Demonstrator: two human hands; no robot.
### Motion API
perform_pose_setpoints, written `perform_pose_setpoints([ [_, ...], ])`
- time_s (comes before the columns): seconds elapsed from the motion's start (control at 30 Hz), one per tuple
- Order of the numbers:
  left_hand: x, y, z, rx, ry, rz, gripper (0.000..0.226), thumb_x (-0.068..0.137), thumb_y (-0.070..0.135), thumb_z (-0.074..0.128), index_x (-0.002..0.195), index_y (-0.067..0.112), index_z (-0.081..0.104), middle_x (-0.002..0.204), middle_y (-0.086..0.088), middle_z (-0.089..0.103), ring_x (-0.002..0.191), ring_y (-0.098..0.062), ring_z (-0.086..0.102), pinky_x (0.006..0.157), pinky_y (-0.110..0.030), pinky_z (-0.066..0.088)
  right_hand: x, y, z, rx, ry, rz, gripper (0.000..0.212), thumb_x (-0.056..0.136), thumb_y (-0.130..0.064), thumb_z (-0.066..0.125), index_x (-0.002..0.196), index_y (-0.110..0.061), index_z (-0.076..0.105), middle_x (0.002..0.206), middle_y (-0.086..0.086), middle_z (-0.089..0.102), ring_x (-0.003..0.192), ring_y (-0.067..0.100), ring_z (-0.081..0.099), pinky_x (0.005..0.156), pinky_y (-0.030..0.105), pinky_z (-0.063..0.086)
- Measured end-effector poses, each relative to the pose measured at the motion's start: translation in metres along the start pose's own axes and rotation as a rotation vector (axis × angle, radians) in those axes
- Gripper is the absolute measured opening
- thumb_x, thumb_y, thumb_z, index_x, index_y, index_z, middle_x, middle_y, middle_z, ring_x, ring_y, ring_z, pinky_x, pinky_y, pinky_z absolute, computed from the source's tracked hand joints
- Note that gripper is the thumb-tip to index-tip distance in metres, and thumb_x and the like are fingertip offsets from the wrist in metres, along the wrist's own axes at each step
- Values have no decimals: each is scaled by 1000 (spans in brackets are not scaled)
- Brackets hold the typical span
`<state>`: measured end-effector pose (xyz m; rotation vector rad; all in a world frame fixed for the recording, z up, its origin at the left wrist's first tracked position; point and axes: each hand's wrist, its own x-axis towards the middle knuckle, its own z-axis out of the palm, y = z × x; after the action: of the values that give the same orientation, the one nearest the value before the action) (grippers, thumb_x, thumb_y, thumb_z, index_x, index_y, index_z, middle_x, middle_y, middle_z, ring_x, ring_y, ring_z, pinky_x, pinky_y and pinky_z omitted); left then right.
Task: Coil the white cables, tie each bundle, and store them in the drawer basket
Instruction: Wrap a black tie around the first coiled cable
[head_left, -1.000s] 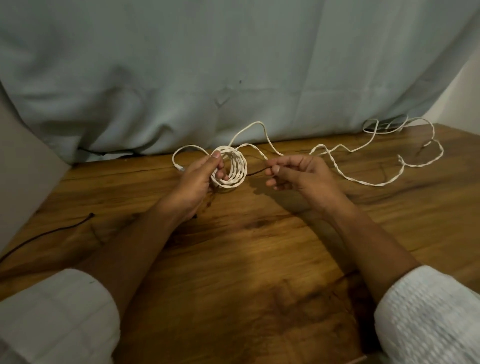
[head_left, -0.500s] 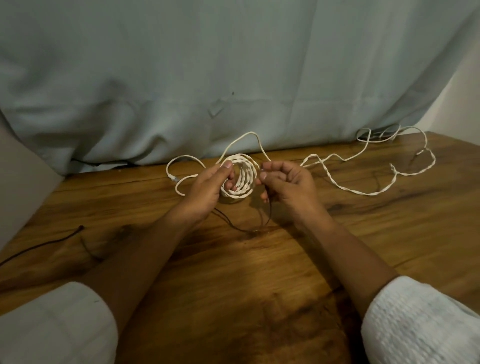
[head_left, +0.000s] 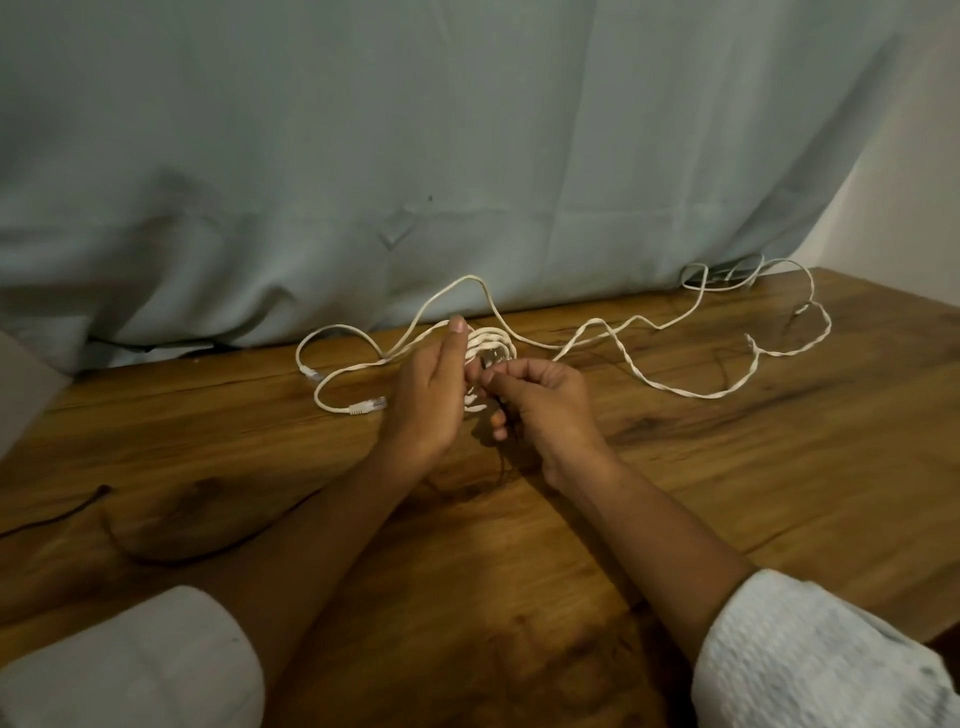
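Note:
A coil of white cable (head_left: 491, 343) stands upright above the wooden table (head_left: 727, 493), partly hidden behind my hands. My left hand (head_left: 431, 395) holds the coil from the left, thumb up over its top. My right hand (head_left: 540, 397) is curled at the coil's right side and pinches a thin dark tie (head_left: 500, 452) that hangs down toward the table. The cable's loose plug end (head_left: 366, 405) lies to the left. A long twisted white cable (head_left: 691, 392) trails off to the right.
A pale curtain (head_left: 467, 156) hangs along the back edge of the table. A thin dark cord (head_left: 62, 514) lies at the left. A tangle of white cable (head_left: 727, 275) sits at the back right by the wall.
My right hand moved in close against the coil with the dark tie. The coil turned more edge-on and the view dropped a little.

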<state>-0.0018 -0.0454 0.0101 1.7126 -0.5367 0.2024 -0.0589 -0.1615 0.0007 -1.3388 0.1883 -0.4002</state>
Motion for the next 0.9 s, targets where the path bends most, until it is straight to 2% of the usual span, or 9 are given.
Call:
perform_pose_setpoints([
  [0.07,0,0,3,-21,59,-35,55,99,61,35,63,26,57,60,7,57,67,-22,57,73,-45,49,-1,1,6,53,27,19,17,96,-5,69,105,10,70,84,18,66,49,13,51,44,27,46],
  [0.17,0,4,5,-7,118,-51,49,94,48,40,56,21,54,55,7,55,64,-23,54,68,-43,44,-3,1,12,115,54,56,17,96,0,67,107,13,68,88,19,68,52,12,56,45,23,51],
  [0.33,-1,1,3,46,118,-20,44,98,33,43,59,15,53,57,-5,53,58,-20,51,62,-47,45,-8,-3,13,280,-14,184,9,97,2,63,99,1,72,84,13,75,62,12,68,61,22,62],
  [0.47,-5,4,7,28,92,-7,42,96,30,44,68,5,62,56,-6,63,49,-14,60,57,-39,51,-15,-4,23,326,89,157,12,94,7,65,89,-3,67,71,11,73,56,14,68,57,25,60],
  [0.57,-7,9,10,-23,84,-7,37,102,17,46,70,6,60,51,3,61,44,-5,58,48,-24,46,-17,-3,27,373,197,94,20,92,10,66,97,-7,58,72,14,71,55,17,67,49,24,58],
  [0.63,-7,10,10,-40,99,8,33,102,17,45,72,12,58,57,5,57,52,-2,56,52,-22,44,-16,-3,26,368,226,40,24,92,8,68,100,-11,56,79,16,72,60,19,69,52,24,57],
  [0.73,-5,7,11,-47,108,5,27,96,28,44,72,21,55,67,7,55,66,-10,53,65,-38,45,-17,-4,26,353,231,-2,23,92,8,68,101,-10,57,79,14,71,61,17,69,52,22,56],
  [0.8,-4,6,13,-53,119,-16,27,98,27,45,74,23,55,71,6,56,72,-14,54,68,-38,43,-18,-4,26,356,225,-9,22,91,7,69,101,-10,59,81,13,72,64,16,69,52,21,55],
  [0.9,-5,8,14,-64,122,-39,26,105,20,47,82,21,57,79,3,58,74,-11,53,68,-34,41,-18,-4,26,381,213,-15,21,91,6,69,101,-10,60,82,11,72,66,15,70,52,21,55],
])
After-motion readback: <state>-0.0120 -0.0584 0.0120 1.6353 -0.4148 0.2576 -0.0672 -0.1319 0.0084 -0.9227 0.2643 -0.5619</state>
